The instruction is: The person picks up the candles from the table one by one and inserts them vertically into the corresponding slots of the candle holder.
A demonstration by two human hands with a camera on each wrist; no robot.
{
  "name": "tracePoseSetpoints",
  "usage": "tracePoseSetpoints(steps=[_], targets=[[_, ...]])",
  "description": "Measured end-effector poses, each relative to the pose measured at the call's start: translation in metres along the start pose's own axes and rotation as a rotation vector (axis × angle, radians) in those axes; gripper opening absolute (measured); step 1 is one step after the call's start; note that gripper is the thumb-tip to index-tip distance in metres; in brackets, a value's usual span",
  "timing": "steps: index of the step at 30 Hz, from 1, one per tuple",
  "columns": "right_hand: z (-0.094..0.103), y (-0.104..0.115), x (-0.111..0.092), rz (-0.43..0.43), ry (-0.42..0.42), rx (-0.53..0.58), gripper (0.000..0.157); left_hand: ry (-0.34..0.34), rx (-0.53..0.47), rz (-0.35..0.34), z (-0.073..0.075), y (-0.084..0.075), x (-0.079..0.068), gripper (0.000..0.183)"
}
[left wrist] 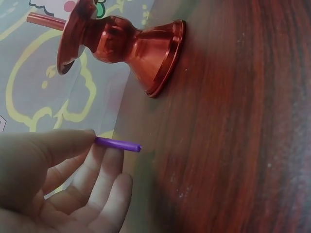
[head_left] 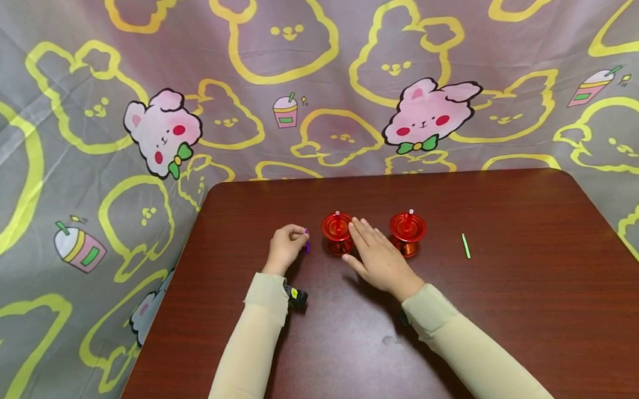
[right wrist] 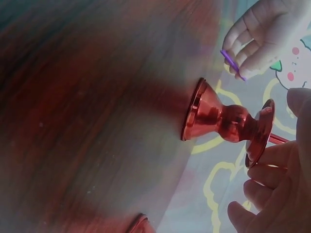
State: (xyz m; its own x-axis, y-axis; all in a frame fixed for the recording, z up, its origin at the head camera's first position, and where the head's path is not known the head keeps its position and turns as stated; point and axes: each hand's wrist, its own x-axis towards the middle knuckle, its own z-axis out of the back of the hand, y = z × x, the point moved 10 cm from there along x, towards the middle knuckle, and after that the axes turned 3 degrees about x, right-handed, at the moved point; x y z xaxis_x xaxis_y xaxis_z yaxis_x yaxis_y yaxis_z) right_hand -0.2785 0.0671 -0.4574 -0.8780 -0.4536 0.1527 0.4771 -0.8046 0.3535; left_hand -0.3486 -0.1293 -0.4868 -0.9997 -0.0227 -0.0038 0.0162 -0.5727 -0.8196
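My left hand point(head_left: 285, 249) pinches a thin purple stick point(left wrist: 119, 144) between thumb and fingertips, holding it close over the table, left of the nearer red holder. That shiny red metal candle holder point(head_left: 338, 242) stands upright, with a footed base, a dished top and a slim red stem rising from it. Fingers extended, my right hand point(head_left: 381, 262) reaches to its right side. In the right wrist view, the fingertips are right at the dish rim of the holder point(right wrist: 235, 123). A second, matching red holder point(head_left: 407, 226) stands farther right, partly hidden behind my right hand.
A thin green stick point(head_left: 466, 246) lies on the brown wooden table point(head_left: 526, 309), right of the second holder. Patterned fabric point(head_left: 336, 96) hangs behind the table and along its left side. A black wrist device point(head_left: 296, 296) sits at my left cuff.
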Motion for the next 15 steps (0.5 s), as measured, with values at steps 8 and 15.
tracePoseSetpoints(steps=[8,15], targets=[[0.001,0.001,0.001,0.008,-0.011,-0.013,0.072,-0.039,-0.070,-0.043,0.004,-0.006,-0.001,0.012],[0.001,0.001,0.001,0.002,-0.002,-0.021,0.073,-0.069,-0.102,-0.114,0.010,-0.017,-0.003,0.012]])
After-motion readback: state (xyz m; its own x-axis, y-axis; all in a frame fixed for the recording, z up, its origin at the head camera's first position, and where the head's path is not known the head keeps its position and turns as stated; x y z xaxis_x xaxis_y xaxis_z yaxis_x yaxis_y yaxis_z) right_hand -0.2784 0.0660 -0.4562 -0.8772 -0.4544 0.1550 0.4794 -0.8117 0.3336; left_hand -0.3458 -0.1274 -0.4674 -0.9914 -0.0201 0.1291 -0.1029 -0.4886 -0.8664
